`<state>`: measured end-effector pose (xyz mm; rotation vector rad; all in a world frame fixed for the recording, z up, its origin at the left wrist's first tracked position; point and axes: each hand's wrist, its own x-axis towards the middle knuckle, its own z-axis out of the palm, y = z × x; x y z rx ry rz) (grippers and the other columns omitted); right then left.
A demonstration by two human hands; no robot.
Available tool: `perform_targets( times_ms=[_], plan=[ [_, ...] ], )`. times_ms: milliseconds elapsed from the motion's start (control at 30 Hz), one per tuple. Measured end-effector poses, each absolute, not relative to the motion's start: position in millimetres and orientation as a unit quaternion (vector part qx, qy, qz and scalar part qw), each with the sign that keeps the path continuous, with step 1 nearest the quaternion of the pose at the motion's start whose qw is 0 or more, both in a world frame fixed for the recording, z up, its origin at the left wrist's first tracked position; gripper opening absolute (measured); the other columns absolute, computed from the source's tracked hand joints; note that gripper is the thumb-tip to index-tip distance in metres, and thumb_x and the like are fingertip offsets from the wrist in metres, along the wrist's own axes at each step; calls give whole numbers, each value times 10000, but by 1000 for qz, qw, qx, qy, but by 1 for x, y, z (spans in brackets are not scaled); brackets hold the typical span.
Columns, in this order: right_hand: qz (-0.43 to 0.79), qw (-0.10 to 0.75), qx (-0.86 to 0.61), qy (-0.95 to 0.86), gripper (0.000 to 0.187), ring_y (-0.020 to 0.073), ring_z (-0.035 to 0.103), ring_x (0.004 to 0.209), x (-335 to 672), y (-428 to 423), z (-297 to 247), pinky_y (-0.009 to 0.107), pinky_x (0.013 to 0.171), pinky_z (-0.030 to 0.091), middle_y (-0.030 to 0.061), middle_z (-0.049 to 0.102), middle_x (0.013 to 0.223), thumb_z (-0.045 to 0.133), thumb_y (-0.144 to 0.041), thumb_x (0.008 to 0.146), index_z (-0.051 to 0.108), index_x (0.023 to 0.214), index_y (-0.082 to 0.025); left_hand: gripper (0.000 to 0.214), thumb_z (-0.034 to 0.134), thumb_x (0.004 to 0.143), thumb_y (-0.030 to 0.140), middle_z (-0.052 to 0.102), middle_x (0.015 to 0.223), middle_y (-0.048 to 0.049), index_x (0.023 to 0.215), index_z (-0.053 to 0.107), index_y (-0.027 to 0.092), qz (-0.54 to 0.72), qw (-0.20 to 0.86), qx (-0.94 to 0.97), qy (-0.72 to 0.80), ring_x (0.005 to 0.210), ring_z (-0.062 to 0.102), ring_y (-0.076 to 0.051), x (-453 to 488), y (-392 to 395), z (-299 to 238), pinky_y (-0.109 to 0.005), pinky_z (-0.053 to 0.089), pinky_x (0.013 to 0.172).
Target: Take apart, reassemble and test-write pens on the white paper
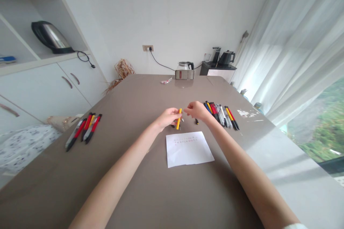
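My left hand is closed on a yellow pen barrel, held upright with a slight tilt. Just to its right, my right hand is pinched, its fingertips close to the barrel's upper end. Whatever those fingers hold, if anything, is too small to make out. Small dark and light pen parts show partly below my left hand. A short black and yellow pen piece lies on the table under my right hand. Nearer to me is a white sheet of paper with rows of small coloured handwriting.
A row of several pens in mixed colours lies right of my right hand. Another group of pens is at the table's left side. Toward the far edge of the brown table stand a glass kettle and a metallic box.
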<state>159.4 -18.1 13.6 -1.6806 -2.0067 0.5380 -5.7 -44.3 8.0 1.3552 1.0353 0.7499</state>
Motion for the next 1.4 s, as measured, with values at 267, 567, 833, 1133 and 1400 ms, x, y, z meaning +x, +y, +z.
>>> perform_targets(
  times_ms=[267,567,833,1133,1400],
  plan=[
    [393,424,-503,-642,113,63,554,496,153,-27,25,107,317,299,46,645,745,496,-231,661,528,716,-138,209,557,715,223,586,858,-77,904,515,144,314,599,600,427,790,563,-150,-3,-48,11,-348,434,755],
    [412,365,-491,-676,129,83,575,526,154,-33,33,110,316,336,68,641,746,482,-221,713,549,746,-116,226,593,693,216,591,836,-71,901,537,149,341,602,587,420,754,568,-141,-5,-43,6,-352,431,761],
    [416,351,-475,-691,166,106,591,545,154,-30,31,118,297,346,80,640,763,520,-252,723,562,797,-109,207,594,692,205,588,808,-60,883,542,143,349,596,586,424,734,564,-129,-5,-42,6,-338,433,746],
    [436,367,-453,-685,228,94,583,533,155,-32,36,121,304,351,77,642,778,553,-315,719,581,820,-112,229,593,698,235,584,861,-66,904,538,152,372,585,593,411,749,561,-128,-6,-42,7,-331,431,759],
    [441,365,-453,-684,261,85,582,553,153,-35,40,102,319,351,79,636,795,544,-329,735,584,866,-107,260,618,673,245,593,837,-55,903,543,150,395,579,592,398,772,555,-130,-7,-41,7,-326,417,788]
  ],
)
